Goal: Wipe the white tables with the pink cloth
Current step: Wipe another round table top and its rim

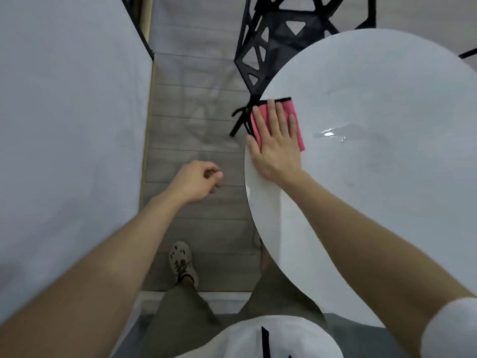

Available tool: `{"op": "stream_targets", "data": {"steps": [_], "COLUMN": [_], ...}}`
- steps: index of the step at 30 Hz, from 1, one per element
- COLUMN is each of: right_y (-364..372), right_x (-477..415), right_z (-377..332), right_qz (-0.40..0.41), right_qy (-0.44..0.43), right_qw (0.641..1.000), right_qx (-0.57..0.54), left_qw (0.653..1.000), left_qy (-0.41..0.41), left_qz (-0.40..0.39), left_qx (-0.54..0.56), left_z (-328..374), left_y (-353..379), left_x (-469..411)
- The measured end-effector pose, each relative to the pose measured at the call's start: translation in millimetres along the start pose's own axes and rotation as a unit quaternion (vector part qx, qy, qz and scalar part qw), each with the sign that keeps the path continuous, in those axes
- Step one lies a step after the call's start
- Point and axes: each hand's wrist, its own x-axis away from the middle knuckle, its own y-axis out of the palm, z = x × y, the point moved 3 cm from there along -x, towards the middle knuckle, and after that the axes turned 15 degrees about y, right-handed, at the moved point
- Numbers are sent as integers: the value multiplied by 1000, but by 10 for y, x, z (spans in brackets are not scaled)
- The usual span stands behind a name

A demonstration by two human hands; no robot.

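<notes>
A round white table (387, 177) fills the right side of the head view. A folded pink cloth (295, 120) with a black edge lies at the table's left rim. My right hand (277, 143) presses flat on the cloth with straight, spread fingers. Part of the cloth hangs slightly past the rim. Wet streaks (330, 131) glisten on the tabletop to the right of the cloth. My left hand (198, 180) hangs over the floor between the tables, fingers loosely curled, holding nothing. A second white table (69, 125) with a straight edge takes up the left side.
A black geometric chair (271, 42) stands behind the round table at its far left rim. Grey plank floor (191, 112) runs between the two tables. My foot in a pale shoe (182, 262) stands on it.
</notes>
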Motion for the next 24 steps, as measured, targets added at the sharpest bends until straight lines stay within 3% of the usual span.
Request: {"op": "stream_targets", "data": {"steps": [4,7,9,13,16,21,24], "right_y": [38,175,294,434,408,305,366], "right_x": [-335,577,1420,2558,2201,888,1216], "right_z": [-317,-187,-59,136,-63,-513,-338], "right_qz": [-9,26,34,20,48,66,83], "right_qy": [48,5,3,104,167,186,149], "right_qw": [999,999,999,994,985,980,985], "right_qx": [-1,-21,-9,12,6,-21,-21], "left_qw": [995,970,945,885,870,856,834], "left_qy": [31,124,213,333,331,310,297], "left_qz": [64,108,94,26,-39,-106,-100], "left_qx": [-75,-179,-231,-325,-363,-399,-455], "left_z": [65,383,629,946,920,889,975], "left_y": [-290,-449,-439,-249,-203,-247,-207], "left_x": [-127,-274,-376,-403,-406,-549,-613]}}
